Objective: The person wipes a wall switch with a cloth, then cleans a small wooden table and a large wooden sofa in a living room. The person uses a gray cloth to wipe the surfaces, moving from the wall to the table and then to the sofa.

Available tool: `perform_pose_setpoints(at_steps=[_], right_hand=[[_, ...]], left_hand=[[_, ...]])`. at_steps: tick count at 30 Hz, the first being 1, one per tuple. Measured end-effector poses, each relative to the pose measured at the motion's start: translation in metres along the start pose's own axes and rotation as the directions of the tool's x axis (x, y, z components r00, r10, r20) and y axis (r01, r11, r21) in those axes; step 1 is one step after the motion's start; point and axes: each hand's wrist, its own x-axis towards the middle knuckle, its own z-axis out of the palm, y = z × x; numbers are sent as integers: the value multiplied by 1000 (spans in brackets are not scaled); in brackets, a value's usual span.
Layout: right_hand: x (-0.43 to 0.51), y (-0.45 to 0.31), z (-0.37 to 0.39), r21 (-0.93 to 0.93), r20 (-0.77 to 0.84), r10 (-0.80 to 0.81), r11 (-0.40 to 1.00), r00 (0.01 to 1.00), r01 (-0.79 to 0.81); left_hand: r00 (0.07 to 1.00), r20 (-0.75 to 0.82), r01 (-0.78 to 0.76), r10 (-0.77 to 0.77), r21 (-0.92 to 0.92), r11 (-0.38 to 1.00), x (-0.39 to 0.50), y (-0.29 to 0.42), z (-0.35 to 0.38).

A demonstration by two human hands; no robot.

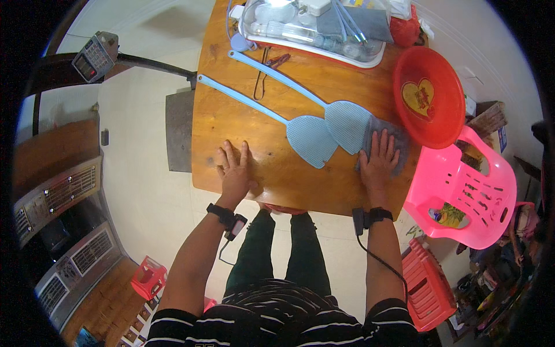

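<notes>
My left hand [234,172] lies palm down on the wooden table [243,117] near its front edge, fingers spread, nothing held. To the right, my right hand [379,159] rests flat on a grey cloth [401,141], which spreads out past the fingers. Two light blue plastic fly swatters lie between and beyond my hands, handles pointing to the far left. The nearer swatter [310,139] has a small notch in its head's edge. The farther swatter [347,121] has its head close to the cloth, its right side partly covered.
Behind the swatters are metal tongs [259,82] and a lidded clear plastic tray [282,30]. A red basin [451,99] stands at the right, by a pink plastic chair [472,191]. A weighing scale display [95,56] rises on the left. A red stool [429,286] stands at lower right.
</notes>
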Motion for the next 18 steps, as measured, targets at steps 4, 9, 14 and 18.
perform_pose_setpoints(at_steps=[4, 9, 14, 18], right_hand=[[-12, -9, 0, -36, -25, 24, 999, 999, -25], [-52, -50, -3, 44, 33, 43, 998, 999, -44], [-87, -64, -14, 314, 12, -84, 946, 996, 76], [-31, 9, -35, 799, -15, 554, 507, 832, -323]], left_hand=[[1000, -15, 4, -4, 37, 999, 1, -3, 5], [1000, -24, -3, 5, 93, 996, 5, -3, 11], [1000, -5, -4, 4, 86, 996, 3, -2, 7], [1000, 11, -6, 5, 72, 997, 0, 1, 2]])
